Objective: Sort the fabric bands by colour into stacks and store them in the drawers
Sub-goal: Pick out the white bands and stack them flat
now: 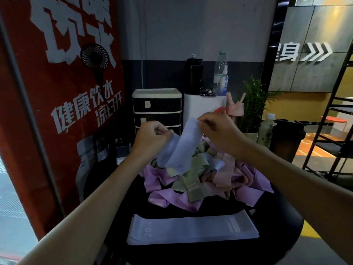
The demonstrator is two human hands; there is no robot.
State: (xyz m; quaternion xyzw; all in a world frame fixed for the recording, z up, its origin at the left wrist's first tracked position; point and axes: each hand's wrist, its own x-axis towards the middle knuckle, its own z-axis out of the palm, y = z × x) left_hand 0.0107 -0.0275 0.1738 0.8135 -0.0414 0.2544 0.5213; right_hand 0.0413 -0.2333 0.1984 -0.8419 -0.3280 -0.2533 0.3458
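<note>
We see one pale blue band [183, 148] held above the mixed pile [200, 180]; left hand [150, 133] and right hand [214, 129] each pinch an end in curled fingers; one blue stack [193, 229], perhaps two bands, lies flat on the worktop [277, 251]; one three-drawer unit [157, 109] stands behind.

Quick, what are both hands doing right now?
Left hand: holds the blue band.
Right hand: pinches the same band.
</note>
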